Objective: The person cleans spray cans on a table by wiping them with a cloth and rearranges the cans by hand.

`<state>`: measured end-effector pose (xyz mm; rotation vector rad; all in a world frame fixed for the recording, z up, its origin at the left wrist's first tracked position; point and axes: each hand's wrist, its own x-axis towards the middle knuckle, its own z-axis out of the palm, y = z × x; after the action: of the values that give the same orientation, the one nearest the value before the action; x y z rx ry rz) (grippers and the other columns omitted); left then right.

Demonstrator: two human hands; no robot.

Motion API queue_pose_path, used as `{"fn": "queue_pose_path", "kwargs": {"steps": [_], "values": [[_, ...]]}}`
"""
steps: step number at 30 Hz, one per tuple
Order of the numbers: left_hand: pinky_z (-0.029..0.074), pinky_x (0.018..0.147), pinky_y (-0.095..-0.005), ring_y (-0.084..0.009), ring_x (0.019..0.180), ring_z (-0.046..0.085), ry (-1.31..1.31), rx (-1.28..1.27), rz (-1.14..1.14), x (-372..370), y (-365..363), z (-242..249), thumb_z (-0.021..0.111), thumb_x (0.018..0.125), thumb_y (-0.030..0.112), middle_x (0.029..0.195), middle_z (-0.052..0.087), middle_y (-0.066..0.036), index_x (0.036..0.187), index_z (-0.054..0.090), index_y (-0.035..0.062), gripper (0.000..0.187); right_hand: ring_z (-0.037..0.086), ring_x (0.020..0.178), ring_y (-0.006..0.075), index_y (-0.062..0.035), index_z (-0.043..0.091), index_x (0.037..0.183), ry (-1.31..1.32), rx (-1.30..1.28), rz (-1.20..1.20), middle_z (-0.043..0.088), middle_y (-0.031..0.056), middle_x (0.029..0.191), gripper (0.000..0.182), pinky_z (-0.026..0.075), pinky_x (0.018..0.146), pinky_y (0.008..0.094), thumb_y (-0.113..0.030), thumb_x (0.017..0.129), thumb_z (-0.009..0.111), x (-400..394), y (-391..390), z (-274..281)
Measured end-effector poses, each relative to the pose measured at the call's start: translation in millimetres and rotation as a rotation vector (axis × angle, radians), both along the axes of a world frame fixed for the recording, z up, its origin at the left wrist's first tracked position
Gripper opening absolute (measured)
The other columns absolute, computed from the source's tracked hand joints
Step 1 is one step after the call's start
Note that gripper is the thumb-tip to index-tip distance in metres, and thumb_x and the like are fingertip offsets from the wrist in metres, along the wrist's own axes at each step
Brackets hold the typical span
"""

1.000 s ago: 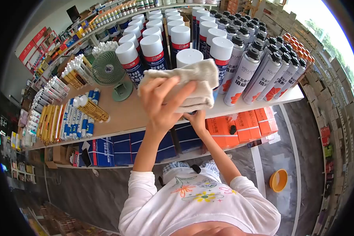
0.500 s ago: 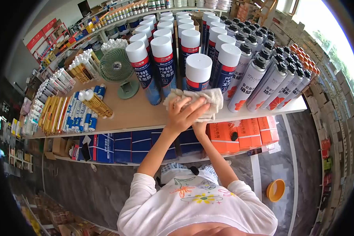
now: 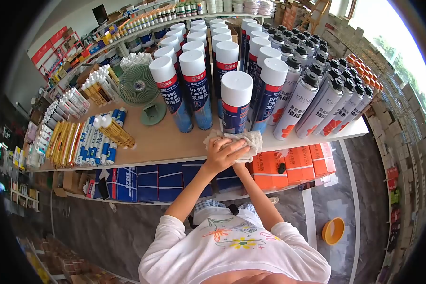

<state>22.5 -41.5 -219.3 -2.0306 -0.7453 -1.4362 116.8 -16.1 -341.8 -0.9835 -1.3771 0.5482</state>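
Observation:
A crumpled beige cloth (image 3: 253, 141) lies against the lower end of a spray foam can (image 3: 235, 106) with a white cap and dark blue body, at the shelf's front edge. My left hand (image 3: 224, 154) is closed on the cloth, its fingers spread over the top of it. Just below, my right hand (image 3: 240, 166) is under the cloth, with its fingers hidden. Similar blue cans (image 3: 196, 90) stand in rows behind and to the left. Silver cans with black tops (image 3: 299, 102) stand to the right.
A green fan (image 3: 139, 87) stands on the wooden shelf (image 3: 165, 144), left of the cans. Gold and blue sealant tubes (image 3: 92, 139) lie farther left. Blue cartons (image 3: 170, 182) and orange cartons (image 3: 270, 169) sit underneath. A yellow basin (image 3: 332, 231) is on the floor.
Both hands and the cloth have moved down along the front can, toward its base. More of the can's blue body now shows below the white cap.

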Motion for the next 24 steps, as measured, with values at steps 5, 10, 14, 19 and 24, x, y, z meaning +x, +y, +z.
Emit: {"fn": "queue_pose_path", "kwargs": {"steps": [5,10,14,19,24], "values": [[0.039,0.086,-0.0357,-0.0205,0.098,0.049,-0.134,-0.019,-0.025,0.3,-0.1,77.3,0.077,0.067,0.023,0.118,0.066,0.006,0.102,0.076,0.0221,0.036,0.059,0.105,0.027,0.002,0.051,0.122,0.083,-0.04,-0.062,0.061,0.0169,0.112,0.058,0.048,0.088,0.0384,-0.015,0.077,0.082,-3.1,-2.8,19.4],[0.04,0.085,-0.0334,-0.0209,0.098,0.049,-0.06,-0.079,0.055,7.6,-3.8,110.9,0.075,0.061,0.014,0.119,0.065,0.004,0.106,0.076,0.0188,0.045,0.059,0.102,0.0286,0.0024,0.051,0.118,0.029,-0.102,-0.069,0.061,0.0188,0.109,0.063,0.047,0.087,0.0381,-0.015,0.069,0.087,3.2,-0.2,19.4],[0.038,0.083,-0.032,-0.0138,0.097,0.05,0.065,-0.036,0.099,14.7,-0.3,23.6,0.068,0.075,0.02,0.122,0.062,0.013,0.114,0.072,0.0273,0.04,0.057,0.109,0.0298,-0.0003,0.048,0.127,-0.368,-0.006,-0.221,0.057,0.0183,0.12,0.059,0.047,0.09,0.0387,-0.013,0.078,0.079,0.6,13.2,-27.5],[0.037,0.084,-0.0313,-0.012,0.097,0.05,0.143,-0.067,0.081,6.1,-5.9,26.7,0.067,0.078,0.023,0.12,0.063,0.014,0.112,0.072,0.0285,0.035,0.057,0.113,0.0292,-0.0018,0.047,0.132,-0.21,0.033,-0.167,0.056,0.0182,0.124,0.06,0.047,0.091,0.039,-0.014,0.081,0.077,-5.3,13.0,-14.0],[0.04,0.087,-0.0351,-0.02,0.1,0.053,-0.17,-0.14,-0.056,-8.9,-0.9,102.8,0.078,0.065,0.022,0.121,0.065,0.007,0.106,0.075,0.0216,0.041,0.058,0.112,0.0287,-0.0012,0.048,0.13,-0.051,-0.109,-0.078,0.059,0.0167,0.122,0.06,0.046,0.094,0.0389,-0.012,0.079,0.079,1.2,-7.9,33.3]]}}
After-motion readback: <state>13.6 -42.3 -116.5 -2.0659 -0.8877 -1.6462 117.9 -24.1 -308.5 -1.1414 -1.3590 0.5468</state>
